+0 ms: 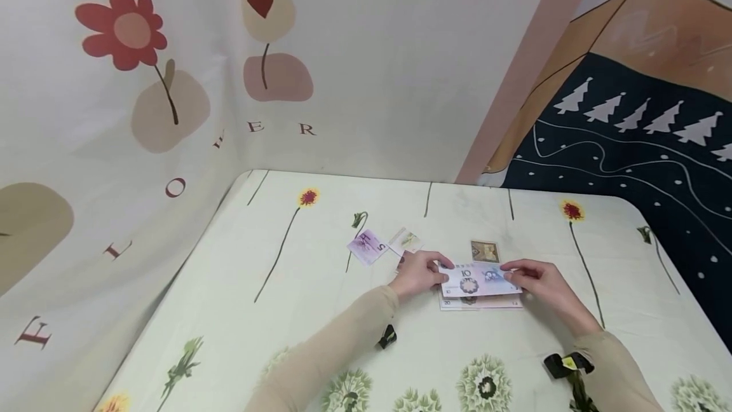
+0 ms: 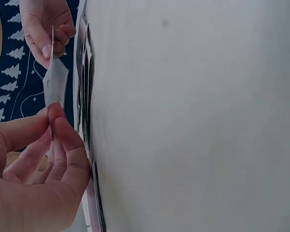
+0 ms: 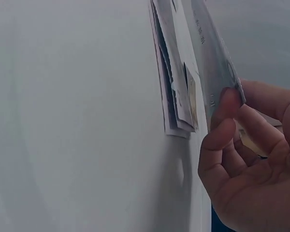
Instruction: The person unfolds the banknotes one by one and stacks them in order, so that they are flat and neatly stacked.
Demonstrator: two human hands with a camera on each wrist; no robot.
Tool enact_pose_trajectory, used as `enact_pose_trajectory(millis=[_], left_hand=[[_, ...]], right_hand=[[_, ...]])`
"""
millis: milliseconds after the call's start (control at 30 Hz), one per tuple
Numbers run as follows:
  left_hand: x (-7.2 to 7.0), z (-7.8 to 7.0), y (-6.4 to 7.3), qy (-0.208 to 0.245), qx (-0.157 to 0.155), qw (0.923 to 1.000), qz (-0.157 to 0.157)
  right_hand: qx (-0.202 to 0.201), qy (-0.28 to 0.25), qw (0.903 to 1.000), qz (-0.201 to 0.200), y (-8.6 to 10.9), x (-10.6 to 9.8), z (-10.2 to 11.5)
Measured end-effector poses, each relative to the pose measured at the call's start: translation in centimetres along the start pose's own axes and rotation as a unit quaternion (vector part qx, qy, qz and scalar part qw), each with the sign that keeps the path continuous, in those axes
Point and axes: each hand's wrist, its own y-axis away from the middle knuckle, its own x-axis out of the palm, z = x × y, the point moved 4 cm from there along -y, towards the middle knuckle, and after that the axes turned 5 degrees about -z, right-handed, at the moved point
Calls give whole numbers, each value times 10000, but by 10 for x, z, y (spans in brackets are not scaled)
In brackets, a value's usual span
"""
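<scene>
A pale blue-violet banknote (image 1: 480, 280) printed with 10 is stretched between both hands, slightly above the table. My left hand (image 1: 420, 274) pinches its left end between thumb and fingertip. At the other end, my right hand (image 1: 543, 283) pinches the note likewise. Below it lies a small stack of banknotes (image 1: 494, 302), partly covered; the right wrist view shows several layered notes (image 3: 171, 82) with slightly raised edges. In the left wrist view the held note (image 2: 56, 84) appears nearly edge-on between the two hands.
Left of the hands lie a purple paper note (image 1: 367, 247) marked 5 and a whitish-green note (image 1: 406, 241), partly behind the left hand. A small brown note (image 1: 485, 251) lies beyond the held one. The table (image 1: 229, 336) has a flower-print cover and meets curtains behind.
</scene>
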Motion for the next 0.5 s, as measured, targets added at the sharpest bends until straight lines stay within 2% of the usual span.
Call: enact_pose_trajectory(millis=[333,500], left_hand=[[8,-2,5,-240,56,9996,115],[11,-7,8,-470,174,9986,186]], right_hand=[[62,78,9998,194,9,2,-3],[167,241,9995,119,10,5,-5]])
